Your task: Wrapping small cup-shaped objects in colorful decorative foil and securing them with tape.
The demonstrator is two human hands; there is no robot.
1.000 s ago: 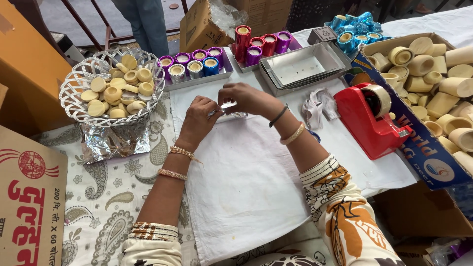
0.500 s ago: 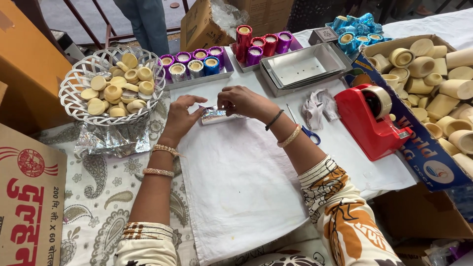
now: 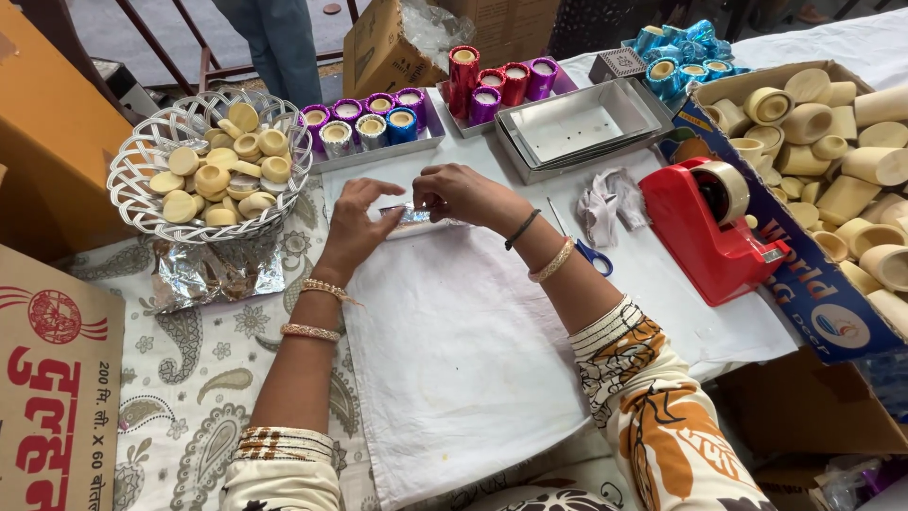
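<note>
Item, nearest you: white cloth (image 3: 454, 360), on which you are working; at its far edge your left hand (image 3: 355, 227) and right hand (image 3: 463, 194) are pinching the two ends of a small silver foil-wrapped piece (image 3: 416, 218), fingertips pressed together. Keep both pinches level and snug, probably so the foil is creasing evenly. Beyond: white basket (image 3: 142, 199) of pale discs, red tape dispenser (image 3: 709, 232), scissors (image 3: 591, 254) partly hidden by your wrist; the piece's shape is hard to tell.

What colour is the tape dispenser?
Red, the tape dispenser on the table's right, clearest in the head view.
</note>
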